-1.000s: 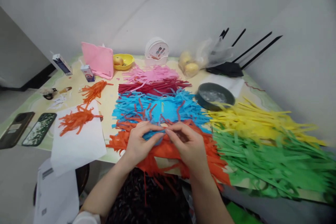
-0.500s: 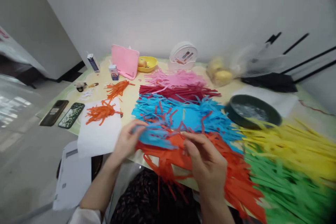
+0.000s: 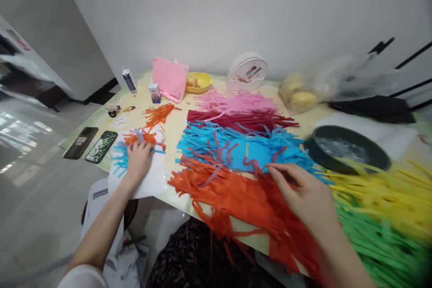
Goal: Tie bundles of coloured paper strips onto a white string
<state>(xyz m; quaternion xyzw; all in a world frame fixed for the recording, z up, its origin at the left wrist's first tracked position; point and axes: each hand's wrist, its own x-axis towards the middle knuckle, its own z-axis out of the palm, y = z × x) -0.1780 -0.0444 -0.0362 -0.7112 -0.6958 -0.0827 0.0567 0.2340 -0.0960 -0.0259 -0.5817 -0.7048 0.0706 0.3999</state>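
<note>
My left hand (image 3: 138,160) lies on a bundle of blue paper strips (image 3: 119,158) on the white sheet (image 3: 153,181) at the left, beside a small pile of orange strips (image 3: 137,137); its fingers are spread flat over the strips. My right hand (image 3: 305,193) reaches over the big orange-red strip pile (image 3: 236,198) to the edge of the large blue strip pile (image 3: 236,148), fingers curled together at the strips. What those fingers hold, if anything, is not clear.
Pink (image 3: 236,101) and dark red strips (image 3: 243,119) lie farther back, yellow (image 3: 381,189) and green strips (image 3: 381,243) at the right. A dark bowl (image 3: 347,153), two phones (image 3: 91,144), a pink stand (image 3: 170,78), a yellow fruit bowl (image 3: 199,82) and small cartons stand around.
My left hand carried the blue strip bundle from the middle leftward and set it on the white sheet. My right hand let go and moved right to the blue pile's edge. The view swung left.
</note>
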